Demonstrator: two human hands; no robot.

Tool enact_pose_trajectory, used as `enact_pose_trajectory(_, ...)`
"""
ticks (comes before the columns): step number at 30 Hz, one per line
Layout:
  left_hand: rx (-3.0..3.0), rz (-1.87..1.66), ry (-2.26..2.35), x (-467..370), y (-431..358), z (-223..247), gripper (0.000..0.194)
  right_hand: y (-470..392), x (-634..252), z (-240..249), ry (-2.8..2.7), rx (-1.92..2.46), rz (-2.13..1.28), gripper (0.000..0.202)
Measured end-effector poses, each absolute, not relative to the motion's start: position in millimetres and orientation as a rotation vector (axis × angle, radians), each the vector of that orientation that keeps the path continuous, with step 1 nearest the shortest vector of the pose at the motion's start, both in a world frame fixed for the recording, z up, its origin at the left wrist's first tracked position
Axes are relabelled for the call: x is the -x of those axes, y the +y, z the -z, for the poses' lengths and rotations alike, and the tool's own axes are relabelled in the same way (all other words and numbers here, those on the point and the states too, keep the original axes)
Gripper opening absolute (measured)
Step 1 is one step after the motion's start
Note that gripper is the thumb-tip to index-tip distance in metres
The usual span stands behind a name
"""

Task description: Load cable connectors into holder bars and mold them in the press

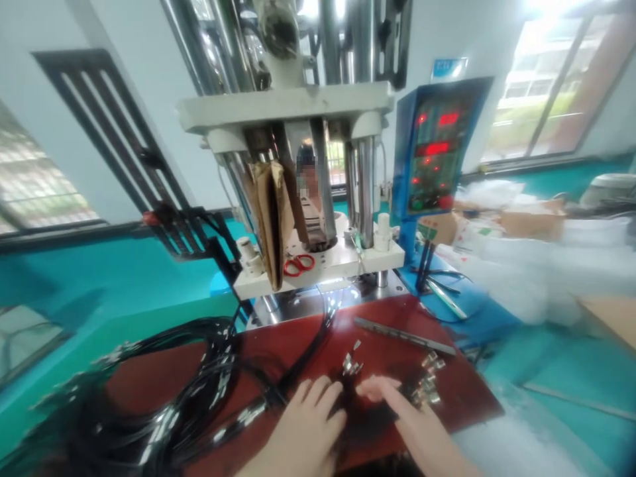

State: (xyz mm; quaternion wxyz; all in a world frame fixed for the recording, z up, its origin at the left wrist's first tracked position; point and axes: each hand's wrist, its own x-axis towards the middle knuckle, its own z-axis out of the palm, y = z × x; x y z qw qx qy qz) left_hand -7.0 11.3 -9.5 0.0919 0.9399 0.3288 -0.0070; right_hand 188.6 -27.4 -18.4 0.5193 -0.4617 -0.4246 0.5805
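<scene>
My left hand (311, 424) is low over the dark red tabletop (318, 334), palm down, fingers apart and slightly bent. Beside it, black cables (218, 377) with shiny ends run in from the left; whether the hand touches them I cannot tell. My right hand (402, 411) is just to the right, its fingers curled in toward the thumb. Anything between those fingers is hidden. Small shiny metal pieces (352, 363) lie just beyond the fingertips. More metal pieces (430, 381) are scattered to the right of my right hand.
Behind the table stands a press machine (293, 109) holding red-handled scissors (299, 265) and folded cardboard (271, 225) on its lower plate. A metal bar (405, 336) lies on the tabletop. To the right are a lit control box (437, 149), tools (444, 298) and white bags (517, 278). A person (313, 212) is behind the press.
</scene>
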Motion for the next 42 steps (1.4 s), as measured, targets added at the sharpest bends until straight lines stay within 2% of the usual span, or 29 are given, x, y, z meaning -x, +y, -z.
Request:
enact_pose_trajectory(2, -2.507, -0.140, 0.848, -15, 13, -6, 0.050, -28, -190, 16, -1.143, 1.096, -1.376, 0.030)
enact_pose_trajectory(3, -2.340, -0.196, 0.773, -26, 15, -14, 0.049, -27, -191, 17, -1.156, 1.085, -1.373, 0.030)
enact_pose_trajectory(5, -2.022, -0.252, 0.660, -46, 22, -25, 0.034, -25, -194, 22, -1.093, 1.048, -1.379, 0.033)
enact_pose_trajectory(8, -1.754, -0.278, 0.626, -63, 38, -26, 0.032, -19, -203, 26, -0.933, 0.936, -1.381, 0.039)
enact_pose_trajectory(13, -1.556, -0.158, 0.605, -70, 52, -20, 0.027, -14, -216, 18, -0.961, 0.965, -1.289, 0.033)
enact_pose_trajectory(16, -1.372, -0.049, 0.416, -76, 51, -22, 0.023, -15, -216, 14, -1.045, 0.949, -1.407, 0.034)
enact_pose_trajectory(19, -1.305, -0.099, 0.467, -86, 47, -17, 0.027, -10, -225, 11, -0.955, 0.805, -1.533, 0.041)
enact_pose_trajectory(22, -1.340, -0.161, 0.648, -93, 45, -7, 0.026, 3, -247, -3, -0.850, 0.716, -1.379, 0.040)
enact_pose_trajectory(25, -1.352, -0.155, 0.720, -101, 45, -4, 0.026, 13, -264, -25, -1.091, 0.865, -1.266, 0.035)
enact_pose_trajectory(29, -1.313, -0.205, 0.726, -115, 47, -8, 0.032, 16, -262, -43, -1.383, 1.151, -1.210, 0.039)
enact_pose_trajectory(38, -1.184, -0.323, 0.621, -136, 43, 13, 0.032, 18, -252, -26, -1.352, 1.214, -1.376, 0.043)
enact_pose_trajectory(40, -1.139, -0.392, 0.650, -133, 45, 22, 0.031, 25, -263, -19, -1.426, 1.197, -1.297, 0.044)
enact_pose_trajectory(42, -1.085, -0.487, 0.693, -129, 47, 28, 0.030, 31, -277, -11, -1.597, 1.367, -1.028, 0.040)
